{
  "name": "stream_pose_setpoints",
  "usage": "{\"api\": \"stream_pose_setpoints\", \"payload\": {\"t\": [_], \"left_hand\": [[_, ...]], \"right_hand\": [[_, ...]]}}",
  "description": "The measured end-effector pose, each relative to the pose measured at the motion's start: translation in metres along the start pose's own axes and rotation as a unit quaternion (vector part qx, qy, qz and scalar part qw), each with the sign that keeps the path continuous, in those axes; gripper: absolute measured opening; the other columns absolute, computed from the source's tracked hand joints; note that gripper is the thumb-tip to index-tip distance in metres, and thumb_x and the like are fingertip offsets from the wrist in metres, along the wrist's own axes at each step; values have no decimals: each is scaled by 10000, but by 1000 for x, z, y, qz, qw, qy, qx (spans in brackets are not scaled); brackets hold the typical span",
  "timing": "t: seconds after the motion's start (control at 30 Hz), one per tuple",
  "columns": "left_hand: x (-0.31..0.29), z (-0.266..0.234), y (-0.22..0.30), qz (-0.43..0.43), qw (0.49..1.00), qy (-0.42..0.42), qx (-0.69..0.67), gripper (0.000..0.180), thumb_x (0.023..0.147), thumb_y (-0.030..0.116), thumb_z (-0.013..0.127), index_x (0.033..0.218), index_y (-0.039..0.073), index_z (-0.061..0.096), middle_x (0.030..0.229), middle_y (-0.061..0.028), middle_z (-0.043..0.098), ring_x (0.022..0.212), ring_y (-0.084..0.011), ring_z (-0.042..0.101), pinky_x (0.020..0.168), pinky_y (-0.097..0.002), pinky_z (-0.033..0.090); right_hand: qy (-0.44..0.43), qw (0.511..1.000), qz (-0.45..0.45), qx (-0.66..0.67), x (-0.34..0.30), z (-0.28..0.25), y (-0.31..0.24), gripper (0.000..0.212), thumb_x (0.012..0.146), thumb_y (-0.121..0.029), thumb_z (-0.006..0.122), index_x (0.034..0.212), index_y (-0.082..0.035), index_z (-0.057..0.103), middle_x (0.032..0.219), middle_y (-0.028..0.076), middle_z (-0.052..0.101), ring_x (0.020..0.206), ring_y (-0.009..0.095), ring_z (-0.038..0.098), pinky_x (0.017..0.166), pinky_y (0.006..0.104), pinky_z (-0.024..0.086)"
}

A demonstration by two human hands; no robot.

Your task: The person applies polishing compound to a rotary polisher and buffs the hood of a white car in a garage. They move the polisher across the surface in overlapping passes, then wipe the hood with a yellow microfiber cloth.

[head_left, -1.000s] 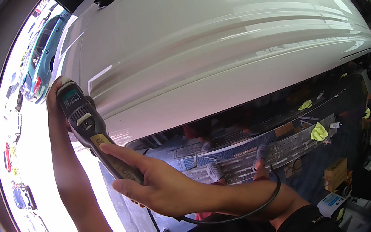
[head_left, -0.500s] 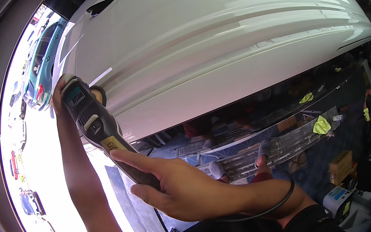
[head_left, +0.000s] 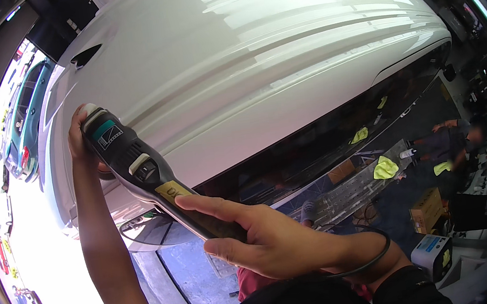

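Observation:
Both my hands hold a black car polisher (head_left: 128,157) with a teal label and a strip of yellow tape. My left hand (head_left: 76,136) is wrapped round its head end, fingers partly hidden behind it. My right hand (head_left: 275,239) grips the rear handle, with the index finger stretched along the tape. A black cable runs past my right wrist. The polisher is over the side edge of a white car's roof (head_left: 205,90). Its round pad is mostly hidden under the head; I cannot tell whether it touches the paint.
Below the car's dark windows stands a long metal work platform (head_left: 346,193) with a yellow-green cloth (head_left: 386,167) and a white bottle (head_left: 407,154). A cardboard box (head_left: 426,211) stands at the lower right. Another person (head_left: 446,145) is at the far right. A teal car (head_left: 32,120) is outside, left.
The view has turned, and the white car and platform sit differently in it. The polisher has tilted; its pad now shows left of the head instead of right. Both hands keep their hold.

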State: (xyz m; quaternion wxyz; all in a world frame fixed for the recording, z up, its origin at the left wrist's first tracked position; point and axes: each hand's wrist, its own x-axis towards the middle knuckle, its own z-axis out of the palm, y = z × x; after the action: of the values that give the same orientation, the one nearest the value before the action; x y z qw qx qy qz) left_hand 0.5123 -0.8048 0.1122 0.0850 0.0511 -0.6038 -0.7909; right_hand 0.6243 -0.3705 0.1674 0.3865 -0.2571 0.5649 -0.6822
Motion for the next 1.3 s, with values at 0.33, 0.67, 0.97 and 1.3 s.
{"api": "stream_pose_setpoints", "payload": {"t": [0.33, 0.67, 0.97, 1.3], "left_hand": [[79, 190, -56, 38, 993, 113, 18, 333, 949, 218, 560, 1214, 22, 603, 1000, -96, 672, 917, -208, 669, 858, -342, 548], [48, 213, -27, -12, 978, 168, 124, 537, 820, 265, 651, 1318, 74, 585, 1191, -135, 620, 1068, -225, 579, 895, -338, 473], [-27, -26, 14, 66, 954, 275, 95, 594, 836, 238, 644, 1395, 63, 547, 1266, -125, 602, 1096, -229, 588, 935, -318, 471], [-85, -149, 44, 158, 948, 274, 44, 488, 881, 210, 618, 1336, 44, 561, 1155, -118, 611, 1039, -246, 621, 915, -358, 522]], "right_hand": [[109, 989, 58, 82, -99, -117, -53, 619, 1014, -108, 581, 1582, -155, 338, 1012, 66, 613, 770, 89, 566, 686, 252, 508], [144, 980, 2, 137, -88, -118, -34, 641, 966, -44, 593, 1557, -52, 343, 1133, 242, 651, 776, 195, 661, 632, 326, 575], [-2, 994, 87, 71, 51, 6, -11, 632, 1009, -124, 595, 1581, -111, 325, 1051, 116, 630, 770, 128, 602, 662, 288, 532], [-96, 994, 38, -26, 136, 96, 27, 624, 1028, -187, 572, 1594, -162, 311, 816, 77, 583, 694, 128, 552, 671, 309, 489]]}}
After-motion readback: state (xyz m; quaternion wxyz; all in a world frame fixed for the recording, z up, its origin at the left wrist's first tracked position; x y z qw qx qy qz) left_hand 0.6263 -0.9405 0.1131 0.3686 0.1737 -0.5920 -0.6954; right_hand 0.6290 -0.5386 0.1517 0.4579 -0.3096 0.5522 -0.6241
